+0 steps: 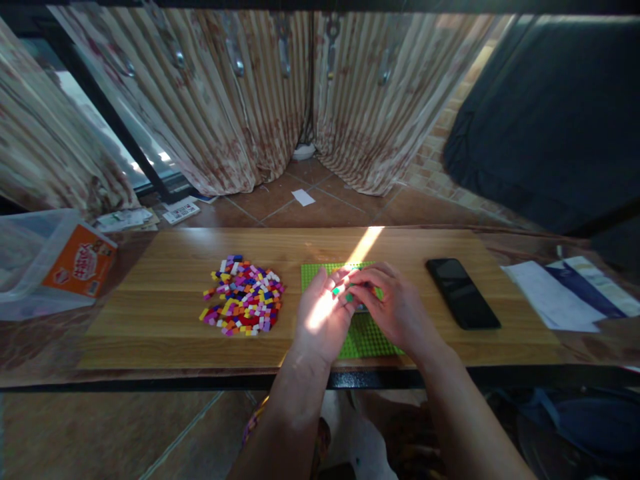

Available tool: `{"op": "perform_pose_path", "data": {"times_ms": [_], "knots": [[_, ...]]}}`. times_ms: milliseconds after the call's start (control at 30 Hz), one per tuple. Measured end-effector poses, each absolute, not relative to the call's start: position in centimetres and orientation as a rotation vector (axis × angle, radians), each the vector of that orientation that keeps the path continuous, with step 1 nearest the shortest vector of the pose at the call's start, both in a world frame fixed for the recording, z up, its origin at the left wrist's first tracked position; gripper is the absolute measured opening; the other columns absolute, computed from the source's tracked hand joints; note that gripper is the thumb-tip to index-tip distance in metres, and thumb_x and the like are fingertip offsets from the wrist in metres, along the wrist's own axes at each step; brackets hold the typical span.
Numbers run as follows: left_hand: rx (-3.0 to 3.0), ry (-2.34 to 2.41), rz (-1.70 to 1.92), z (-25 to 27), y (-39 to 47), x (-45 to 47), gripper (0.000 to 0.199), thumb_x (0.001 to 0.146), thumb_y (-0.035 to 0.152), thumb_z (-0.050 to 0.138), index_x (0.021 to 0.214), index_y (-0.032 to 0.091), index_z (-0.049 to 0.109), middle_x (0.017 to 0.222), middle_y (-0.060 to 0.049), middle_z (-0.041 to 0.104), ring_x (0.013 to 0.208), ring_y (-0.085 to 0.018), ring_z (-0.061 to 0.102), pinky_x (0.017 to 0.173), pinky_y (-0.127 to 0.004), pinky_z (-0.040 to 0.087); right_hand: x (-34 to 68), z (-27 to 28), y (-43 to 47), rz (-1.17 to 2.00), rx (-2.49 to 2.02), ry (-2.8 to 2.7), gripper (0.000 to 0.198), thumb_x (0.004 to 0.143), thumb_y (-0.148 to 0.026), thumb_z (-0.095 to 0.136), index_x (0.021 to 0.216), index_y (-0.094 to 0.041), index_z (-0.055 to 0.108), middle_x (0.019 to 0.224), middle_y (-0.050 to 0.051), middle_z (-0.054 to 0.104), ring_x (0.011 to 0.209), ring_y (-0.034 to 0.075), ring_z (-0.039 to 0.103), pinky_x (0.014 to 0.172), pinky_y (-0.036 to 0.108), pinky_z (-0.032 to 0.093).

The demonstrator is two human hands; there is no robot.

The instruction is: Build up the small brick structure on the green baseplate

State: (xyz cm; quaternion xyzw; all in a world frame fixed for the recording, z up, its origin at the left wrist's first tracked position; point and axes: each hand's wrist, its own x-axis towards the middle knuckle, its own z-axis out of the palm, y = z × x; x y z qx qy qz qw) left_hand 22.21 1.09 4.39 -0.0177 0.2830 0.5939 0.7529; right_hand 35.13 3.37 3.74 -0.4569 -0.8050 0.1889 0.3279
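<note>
My left hand (323, 317) is turned palm up over the green studded baseplate (373, 340), with a small green toy brick (336, 291) lying at its fingers. My right hand (395, 303) reaches across from the right, thumb and fingertips pinched together at the left palm. A second green brick (349, 297) shows at the right fingertips. Both hands cover the middle of the baseplate, so most of what sits there is hidden. A strip of bright sunlight falls over the left palm and fingers.
A pile of multicoloured small bricks (245, 297) lies left on the wooden table (165, 300). To the right is a black phone (463, 293), with papers (555, 293) beyond it. A clear plastic bin (30, 300) with an orange label stands at far left.
</note>
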Motion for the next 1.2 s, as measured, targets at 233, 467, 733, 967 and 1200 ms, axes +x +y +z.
{"op": "perform_pose_path", "data": {"times_ms": [233, 467, 733, 967, 1200], "knots": [[-0.101, 0.782, 1.407, 3.7, 1.5, 21.7, 0.02, 0.084, 0.02, 0.048, 0.08, 0.008, 0.063, 0.083, -0.011, 0.064, 0.074, -0.015, 0.061, 0.068, -0.026, 0.051, 38.2, 3.4, 4.1, 0.543, -1.348, -1.84, 0.015, 0.081, -0.03, 0.058, 0.086, -0.019, 0.068, 0.082, 0.005, 0.07, 0.071, 0.017, 0.064, 0.065, 0.031, 0.051], [-0.127, 0.824, 1.431, 3.4, 1.6, 21.5, 0.019, 0.083, 0.018, 0.048, 0.078, 0.008, 0.064, 0.077, -0.009, 0.063, 0.066, -0.012, 0.057, 0.058, -0.022, 0.047, 38.2, 2.3, 4.6, 0.462, -1.314, -2.079, 0.018, 0.084, -0.021, 0.053, 0.086, -0.019, 0.071, 0.087, 0.007, 0.068, 0.078, 0.017, 0.063, 0.07, 0.031, 0.049], [-0.146, 0.818, 1.42, 3.5, 1.7, 21.4, 0.02, 0.084, 0.018, 0.047, 0.076, 0.008, 0.063, 0.076, -0.01, 0.062, 0.062, -0.011, 0.055, 0.057, -0.02, 0.046, 37.7, 1.2, 4.9, 0.408, -1.348, -2.125, 0.018, 0.083, -0.02, 0.055, 0.083, -0.019, 0.072, 0.086, 0.007, 0.065, 0.078, 0.016, 0.061, 0.069, 0.031, 0.047], [-0.148, 0.806, 1.409, 3.6, 1.7, 21.3, 0.02, 0.084, 0.018, 0.048, 0.076, 0.008, 0.063, 0.075, -0.01, 0.062, 0.061, -0.01, 0.054, 0.056, -0.019, 0.046, 37.7, 0.6, 5.2, 0.527, -1.428, -1.999, 0.013, 0.076, -0.02, 0.06, 0.08, -0.019, 0.072, 0.086, 0.005, 0.064, 0.072, 0.015, 0.06, 0.064, 0.031, 0.048], [-0.143, 0.817, 1.415, 3.5, 1.7, 21.3, 0.02, 0.084, 0.018, 0.048, 0.075, 0.008, 0.063, 0.074, -0.01, 0.062, 0.06, -0.01, 0.054, 0.055, -0.019, 0.046, 38.2, -0.1, 5.6, 0.654, -1.48, -1.858, 0.015, 0.07, -0.025, 0.064, 0.082, -0.017, 0.069, 0.075, 0.004, 0.065, 0.061, 0.014, 0.058, 0.059, 0.03, 0.047]]}}
